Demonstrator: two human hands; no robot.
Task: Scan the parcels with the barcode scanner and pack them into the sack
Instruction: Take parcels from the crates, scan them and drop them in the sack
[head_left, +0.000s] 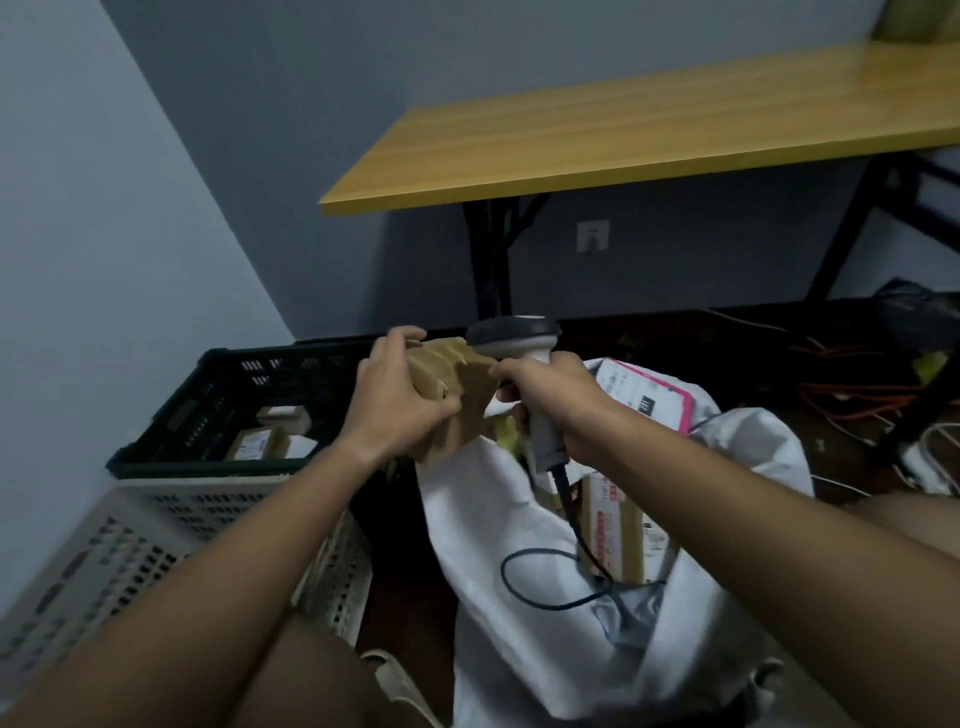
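My left hand (397, 395) grips a brown taped parcel (460, 387) held up over the mouth of the white sack (524, 582). My right hand (550, 400) holds the grey barcode scanner (519, 338) by its handle, head up beside the parcel, and its fingertips touch the parcel's right edge. The scanner's dark cable hangs down into the sack. Inside the sack lie a cardboard box with a printed label (618, 530) and a white mailer with a pink edge (649, 392).
A black plastic crate (208, 395) to the left holds a few small boxes (270, 436). A grey perforated crate (130, 551) stands in front of it. A yellow-topped table (623, 135) on black legs is behind. Orange and white cables (857, 405) litter the floor at right.
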